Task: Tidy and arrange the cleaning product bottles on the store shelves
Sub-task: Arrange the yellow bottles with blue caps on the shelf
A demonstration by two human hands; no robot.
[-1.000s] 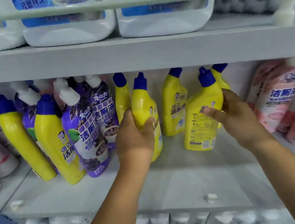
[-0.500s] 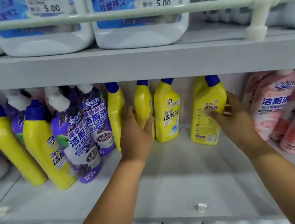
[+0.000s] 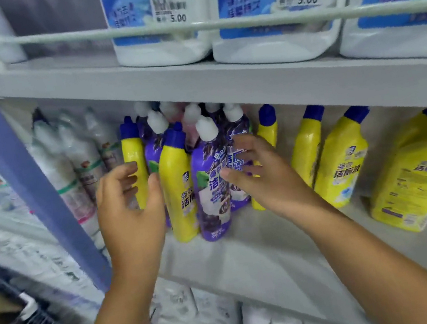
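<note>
1. Head view: six yellow bottles (image 3: 179,193) with blue caps stand across the middle shelf (image 3: 264,255).
2. Purple bottles (image 3: 211,190) with white caps cluster at frame centre; exact count unclear.
3. Three white jugs (image 3: 271,41) sit upper right.
4. Left hand (image 3: 128,218) and right hand (image 3: 268,178) hover loose-fingered, grasping nothing.

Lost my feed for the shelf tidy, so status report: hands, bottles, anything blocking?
Left hand open, right hand open, flanking purple bottle and yellow bottle. No grip yet. Mixed cluster crowded, leaning. Nothing blocking.
</note>
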